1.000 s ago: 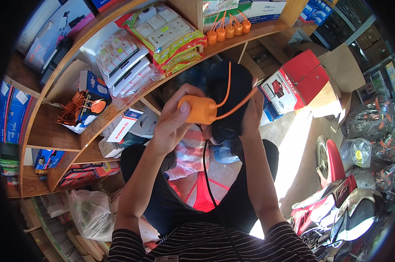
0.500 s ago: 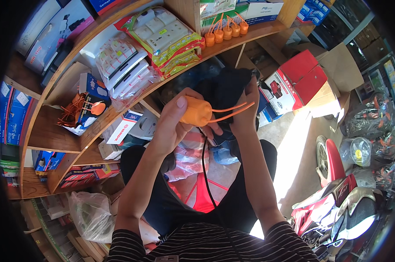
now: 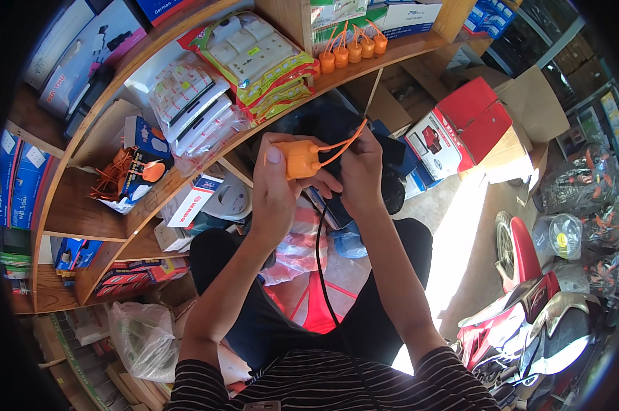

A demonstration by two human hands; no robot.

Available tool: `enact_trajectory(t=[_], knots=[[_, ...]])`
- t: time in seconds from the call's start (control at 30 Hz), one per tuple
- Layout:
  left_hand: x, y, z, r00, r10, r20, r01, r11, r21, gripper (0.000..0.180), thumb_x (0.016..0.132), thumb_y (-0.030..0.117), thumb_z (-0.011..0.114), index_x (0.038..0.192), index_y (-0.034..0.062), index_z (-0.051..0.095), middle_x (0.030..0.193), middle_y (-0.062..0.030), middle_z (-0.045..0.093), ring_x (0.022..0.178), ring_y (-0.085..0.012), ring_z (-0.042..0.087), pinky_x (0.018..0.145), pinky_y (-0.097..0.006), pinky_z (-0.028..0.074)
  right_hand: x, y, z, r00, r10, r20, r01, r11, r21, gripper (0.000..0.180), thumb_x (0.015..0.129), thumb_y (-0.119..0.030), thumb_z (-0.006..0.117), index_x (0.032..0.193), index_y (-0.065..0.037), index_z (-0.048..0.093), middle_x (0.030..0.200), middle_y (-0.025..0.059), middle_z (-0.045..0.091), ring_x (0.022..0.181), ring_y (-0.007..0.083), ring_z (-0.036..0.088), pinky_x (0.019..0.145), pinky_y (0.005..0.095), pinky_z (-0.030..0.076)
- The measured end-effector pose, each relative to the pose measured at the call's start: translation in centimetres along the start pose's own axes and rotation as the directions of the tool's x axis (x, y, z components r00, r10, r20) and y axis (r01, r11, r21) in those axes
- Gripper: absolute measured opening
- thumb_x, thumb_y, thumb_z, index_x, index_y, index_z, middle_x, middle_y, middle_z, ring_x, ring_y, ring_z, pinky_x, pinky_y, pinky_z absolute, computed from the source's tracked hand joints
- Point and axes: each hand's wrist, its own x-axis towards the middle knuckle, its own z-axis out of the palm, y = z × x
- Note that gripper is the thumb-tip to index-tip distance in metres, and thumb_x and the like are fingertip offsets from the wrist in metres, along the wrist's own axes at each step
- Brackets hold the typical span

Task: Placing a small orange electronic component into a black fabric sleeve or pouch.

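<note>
The orange socket body (image 3: 301,159) is clamped steady by the left hand (image 3: 274,188); its orange leads (image 3: 340,140), at two o'clock, are pinched by the right hand (image 3: 361,171).

The left hand (image 3: 271,195) covers the orange plug's (image 3: 300,159) back; its black cable (image 3: 323,274) vanishes behind the striped shirt (image 3: 337,380).

Two hands, left (image 3: 274,192) and right (image 3: 361,171), share one orange lamp holder (image 3: 300,159), five more orange lamp holders (image 3: 354,50) line the shelf, and one red box (image 3: 460,130) sits below.
</note>
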Motion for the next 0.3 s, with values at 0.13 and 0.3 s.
enact_trajectory(t=[0.13, 0.3], knots=[[0.33, -0.68, -0.13, 0.992, 0.062, -0.107, -0.059, 0.998, 0.031, 0.055, 0.107, 0.05, 0.02, 0.12, 0.0014, 0.041, 0.116, -0.0205, 0.057, 0.074, -0.0331, 0.067, 0.064, -0.038, 0.056, -0.12, -0.55, 0.55, 0.995, -0.095, 0.004, 0.094, 0.974, -0.204, 0.008, 0.09, 0.004, 0.06, 0.096, -0.002, 0.061, 0.089, 0.0008, 0.063, 0.08, 0.0047, 0.055, 0.068, 0.0222, 0.045], [0.63, -0.12, -0.96, 0.995, -0.06, -0.085, 0.05, 0.992, -0.115, 0.055, 0.107, 0.049, 0.025, 0.113, -0.0013, 0.045, 0.117, -0.02, 0.056, 0.078, -0.0286, 0.068, 0.067, -0.038, 0.057, -0.82, -0.98, 0.83, 0.994, -0.03, 0.109, 0.037, 0.997, -0.066, 0.011, 0.092, -0.005, 0.069, 0.101, -0.003, 0.063, 0.093, 0.0024, 0.066, 0.083, 0.0055, 0.058, 0.073, 0.0238, 0.049]])
